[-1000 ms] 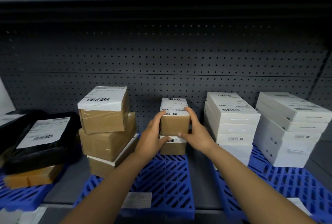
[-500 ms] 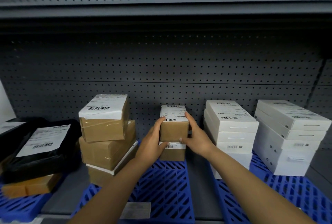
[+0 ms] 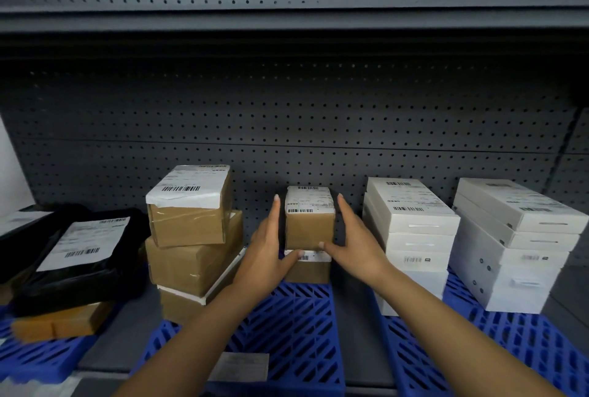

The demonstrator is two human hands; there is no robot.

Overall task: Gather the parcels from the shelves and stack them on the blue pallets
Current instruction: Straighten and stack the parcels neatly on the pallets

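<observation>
Brown parcel [image 3: 309, 231] atop another (blue pallet [image 3: 287, 326])

A dark grey perforated back panel [image 3: 318, 129] fills the view from 9 to 3 o'clock. A grey shelf underside [image 3: 287, 19] runs across at 12 o'clock. At 6 o'clock a small pale paper label [image 3: 243, 366] lies flat, its print unreadable.

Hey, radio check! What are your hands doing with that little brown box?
Both hands open, flanking small brown box. Box sits on another parcel, blue pallet. Nothing blocking.
</observation>
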